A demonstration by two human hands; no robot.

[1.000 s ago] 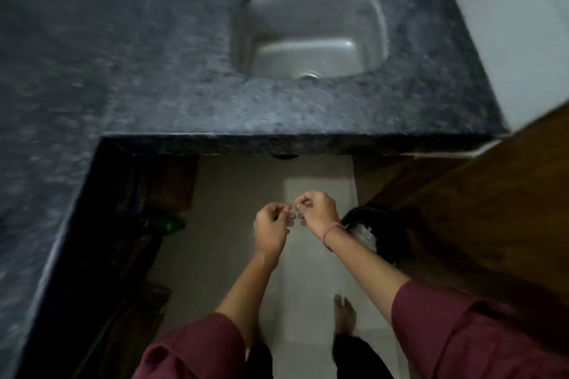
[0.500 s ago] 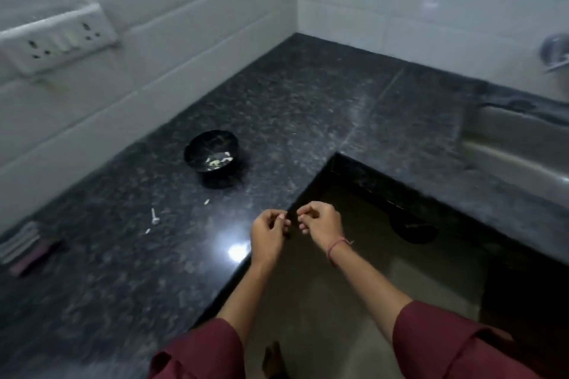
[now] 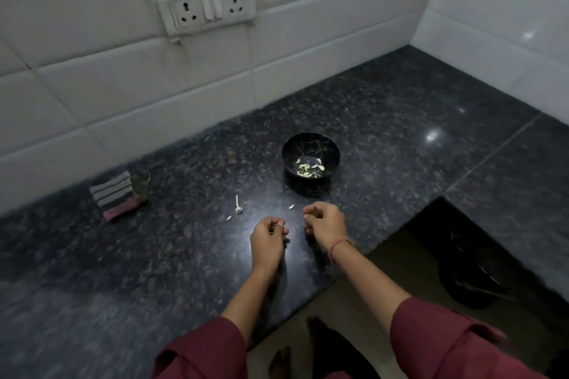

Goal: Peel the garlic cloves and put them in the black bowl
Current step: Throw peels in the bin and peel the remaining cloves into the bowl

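The black bowl (image 3: 311, 144) stands on the dark granite counter (image 3: 154, 255) and holds several peeled garlic cloves (image 3: 308, 167). A loose clove (image 3: 291, 207) lies just in front of the bowl. To its left lie a bare garlic stem (image 3: 238, 206) and a small scrap (image 3: 228, 218). My left hand (image 3: 268, 240) hovers low over the counter. Its fingertips are pinched together on something small that looks like a garlic clove, mostly hidden. My right hand (image 3: 323, 224) is beside it with its fingers curled, close to the loose clove and apart from the left hand.
A striped scrub pad (image 3: 115, 195) leans near the tiled wall at the left. A socket panel (image 3: 204, 7) sits on the wall above. The counter's inner corner edge (image 3: 400, 237) drops to the floor, where a dark bin (image 3: 471, 283) stands.
The view swung from the sink and the floor bin to the counter with the bowl. My hands, held together before, are now apart and low over the counter.
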